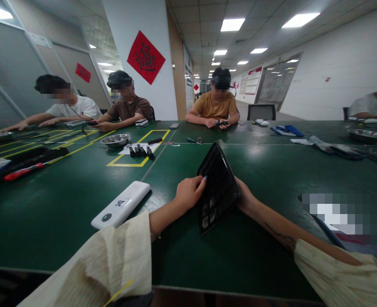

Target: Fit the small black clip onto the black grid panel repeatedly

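Note:
A flat black case (222,187) with a grid of square compartments stands tilted above the table, its inner face turned to the left. My right hand (246,197) grips it from the right side, the fingers mostly hidden behind it. My left hand (190,190) is closed at the case's left edge, thumb against the gridded face. A small blue spot shows at that thumb's tip; I cannot tell what it is. Several pale shapes show in the lower compartments. Left of my left forearm lies a white power bank (121,205) marked 26.
Several short black cylinders (140,151) stand on white paper inside a yellow taped rectangle, near a metal bowl (116,140). A red-handled tool (24,172) lies far left. Pliers (194,140) lie ahead. A co-worker (215,104) sits opposite; others sit left and right.

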The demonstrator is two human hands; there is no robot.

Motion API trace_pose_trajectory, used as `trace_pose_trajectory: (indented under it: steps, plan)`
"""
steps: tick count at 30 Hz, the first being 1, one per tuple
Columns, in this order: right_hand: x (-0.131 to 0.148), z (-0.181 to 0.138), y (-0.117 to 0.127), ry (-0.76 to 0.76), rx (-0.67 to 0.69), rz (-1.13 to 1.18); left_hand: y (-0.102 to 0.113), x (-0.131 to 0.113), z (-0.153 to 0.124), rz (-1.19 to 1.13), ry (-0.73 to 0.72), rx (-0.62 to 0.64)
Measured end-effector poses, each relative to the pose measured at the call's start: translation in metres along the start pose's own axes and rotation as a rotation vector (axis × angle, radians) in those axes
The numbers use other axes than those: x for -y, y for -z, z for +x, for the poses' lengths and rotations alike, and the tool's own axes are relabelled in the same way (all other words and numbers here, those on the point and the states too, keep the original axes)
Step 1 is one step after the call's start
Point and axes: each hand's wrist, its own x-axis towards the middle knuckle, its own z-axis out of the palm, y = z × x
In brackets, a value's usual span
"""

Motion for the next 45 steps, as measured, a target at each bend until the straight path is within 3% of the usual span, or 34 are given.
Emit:
trace_pose_trajectory:
  steps: [8, 18, 45]
  plan:
    - [-0.0027, 0.0033, 0.0008, 0.02, -0.013, -0.019, -0.0029, 0.0033, -0.0007, 0.029, -0.049, 0.008]
    - [0.0004, -0.0007, 0.0007, 0.007, 0.002, 0.002, -0.0055, 0.0044, 0.002, -0.106, -0.012, 0.008]
    - [-0.0026, 0.0055, 0.0041, 0.013, 0.002, 0.001, -0.0015, 0.001, 0.001, 0.004, 0.03, 0.076]
